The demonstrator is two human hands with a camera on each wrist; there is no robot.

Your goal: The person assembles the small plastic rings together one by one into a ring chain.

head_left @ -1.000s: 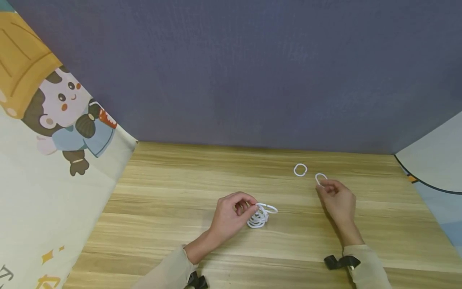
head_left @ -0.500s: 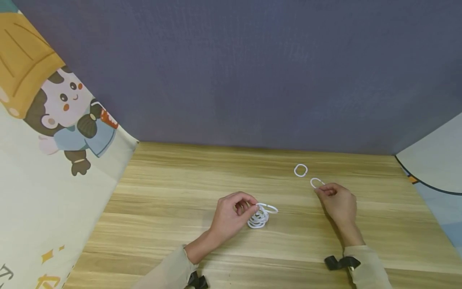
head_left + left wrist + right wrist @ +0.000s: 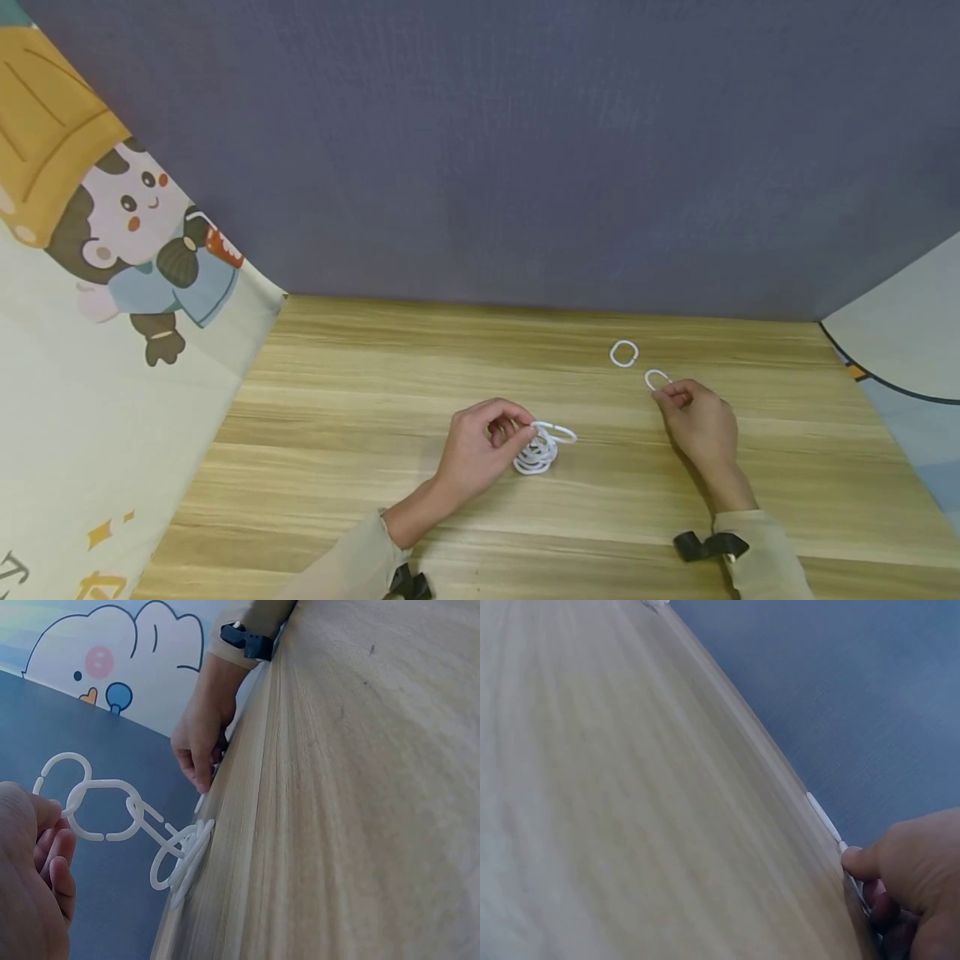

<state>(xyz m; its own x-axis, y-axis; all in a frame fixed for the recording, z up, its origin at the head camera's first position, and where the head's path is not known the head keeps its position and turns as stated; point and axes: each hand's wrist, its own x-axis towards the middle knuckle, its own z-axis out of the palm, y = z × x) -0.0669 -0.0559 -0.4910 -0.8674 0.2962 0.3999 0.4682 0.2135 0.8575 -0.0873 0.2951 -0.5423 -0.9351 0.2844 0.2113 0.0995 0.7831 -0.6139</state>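
My left hand (image 3: 480, 442) pinches the end link of a chain of white plastic links (image 3: 110, 783) between thumb and fingertips. In the left wrist view, the linked part hangs from the fingers, and its lower links bunch up on the tabletop. Each C-shaped link has a small gap in its side. To the right, my right hand (image 3: 701, 423) is low over the table, thumb and fingertips pinching the edge of a single white link (image 3: 648, 377). Just behind that one, a loose white link (image 3: 624, 341) lies flat on the wood.
The wood-grain table (image 3: 337, 467) reaches back to a dark blue-grey panel (image 3: 525, 167). A pale cloth with a cartoon print (image 3: 52, 350) hangs along the left side. Another light panel (image 3: 907, 333) stands at the right edge.
My right hand has shifted slightly left and toward me, bringing its pinched link along. The left hand and the chain stay in place.
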